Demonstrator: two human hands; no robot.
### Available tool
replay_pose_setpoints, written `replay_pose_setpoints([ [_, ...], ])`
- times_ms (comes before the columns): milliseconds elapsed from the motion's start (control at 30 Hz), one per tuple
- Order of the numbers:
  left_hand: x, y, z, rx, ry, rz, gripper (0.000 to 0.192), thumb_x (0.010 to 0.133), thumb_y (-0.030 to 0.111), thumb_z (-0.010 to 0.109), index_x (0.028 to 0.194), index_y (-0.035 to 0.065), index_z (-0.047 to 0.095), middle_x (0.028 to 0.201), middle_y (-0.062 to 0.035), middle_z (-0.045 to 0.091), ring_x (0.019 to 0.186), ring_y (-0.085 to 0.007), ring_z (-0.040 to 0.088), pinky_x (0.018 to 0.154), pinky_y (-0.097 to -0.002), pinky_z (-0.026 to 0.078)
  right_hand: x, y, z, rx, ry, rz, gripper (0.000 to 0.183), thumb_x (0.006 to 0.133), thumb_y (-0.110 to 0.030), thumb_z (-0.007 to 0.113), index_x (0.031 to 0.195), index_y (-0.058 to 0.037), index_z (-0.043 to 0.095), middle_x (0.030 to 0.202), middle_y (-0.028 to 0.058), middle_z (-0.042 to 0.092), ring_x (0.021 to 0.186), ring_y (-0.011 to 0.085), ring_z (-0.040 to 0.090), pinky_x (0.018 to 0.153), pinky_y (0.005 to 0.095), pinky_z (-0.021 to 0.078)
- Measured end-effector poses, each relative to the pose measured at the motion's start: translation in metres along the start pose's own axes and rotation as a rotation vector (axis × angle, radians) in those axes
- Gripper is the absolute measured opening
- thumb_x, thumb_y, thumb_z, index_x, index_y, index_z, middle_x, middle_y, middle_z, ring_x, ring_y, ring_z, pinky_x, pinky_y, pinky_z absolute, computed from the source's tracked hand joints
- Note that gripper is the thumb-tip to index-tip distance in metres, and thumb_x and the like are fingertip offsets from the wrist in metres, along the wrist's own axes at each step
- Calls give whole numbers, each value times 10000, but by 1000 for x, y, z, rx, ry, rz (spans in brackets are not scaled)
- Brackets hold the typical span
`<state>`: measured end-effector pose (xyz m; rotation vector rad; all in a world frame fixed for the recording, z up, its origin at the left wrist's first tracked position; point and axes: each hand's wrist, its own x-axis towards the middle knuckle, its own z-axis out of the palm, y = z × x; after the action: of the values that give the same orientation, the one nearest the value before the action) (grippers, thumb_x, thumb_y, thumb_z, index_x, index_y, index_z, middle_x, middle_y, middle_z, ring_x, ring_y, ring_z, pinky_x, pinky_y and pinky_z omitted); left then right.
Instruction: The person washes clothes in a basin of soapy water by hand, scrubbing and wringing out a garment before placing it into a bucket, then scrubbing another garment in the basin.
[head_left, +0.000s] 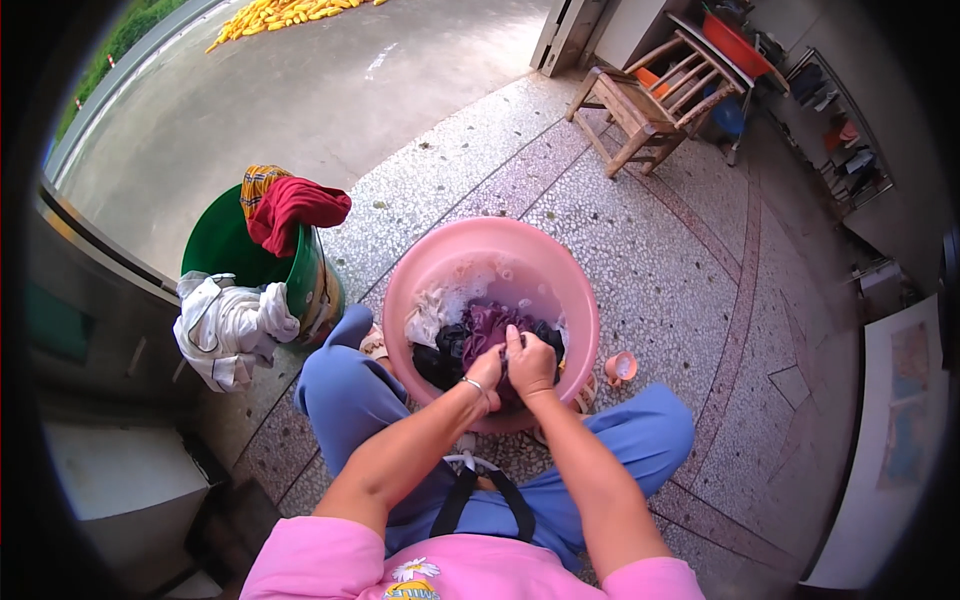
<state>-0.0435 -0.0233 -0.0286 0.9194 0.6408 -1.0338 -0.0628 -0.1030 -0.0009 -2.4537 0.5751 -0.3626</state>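
Note:
Between my knees stands a pink plastic basin (420, 259) with sudsy water and wet clothes in it. My left hand (486, 375), with a silver bracelet at its wrist, grips a purple garment (487, 326). Close beside it, my right hand (529, 364) holds the same cloth with the thumb laid along the top. Part of the garment is hidden under my hands. Around it in the basin lie dark clothes (439, 360), and a white cloth (426, 319) is at the left side among the foam.
Left of the basin is a green bucket (214, 232) with a red garment (289, 214) and white clothes (232, 322) over its rim. A small pink cup (621, 367) sits on the terrazzo floor at right. Farther back are a wooden chair (637, 105) and corn cobs (281, 16).

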Motion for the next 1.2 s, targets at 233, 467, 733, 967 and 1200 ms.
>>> replay_pose_setpoints([
  [233,61,7,-88,-221,-537,136,416,859,528,510,654,166,495,613,-4,536,579,-182,534,535,-320,429,-51,-65,-2,377,-214,-489,324,860,-262,528,618,-49,566,631,197,559,612,372,569,523,428,439],
  [467,-9,-9,0,69,-82,187,323,858,396,517,927,109,648,943,-74,642,872,-188,570,794,-320,430,2,29,5,-98,-39,-250,375,885,-296,480,647,-37,610,643,210,581,579,383,580,526,458,455],
  [733,4,-14,-40,-255,-555,136,228,856,360,575,771,152,609,781,-27,635,688,-159,601,587,-278,471,-36,-27,2,232,63,-437,326,869,-259,510,628,-44,557,645,207,563,589,397,558,539,457,438],
  [967,-77,38,-2,39,-361,18,380,849,399,588,1006,53,608,978,-87,645,926,-178,597,838,-275,457,24,72,-19,-123,0,183,427,920,-392,424,834,-21,619,790,216,638,746,393,606,671,463,462],
  [1200,-46,20,-38,1727,64,854,649,574,357,790,1144,163,547,997,-231,574,876,-389,590,770,-418,485,66,106,-74,1289,-220,851,271,868,-321,608,827,-58,562,769,100,568,658,233,580,599,390,513],
])
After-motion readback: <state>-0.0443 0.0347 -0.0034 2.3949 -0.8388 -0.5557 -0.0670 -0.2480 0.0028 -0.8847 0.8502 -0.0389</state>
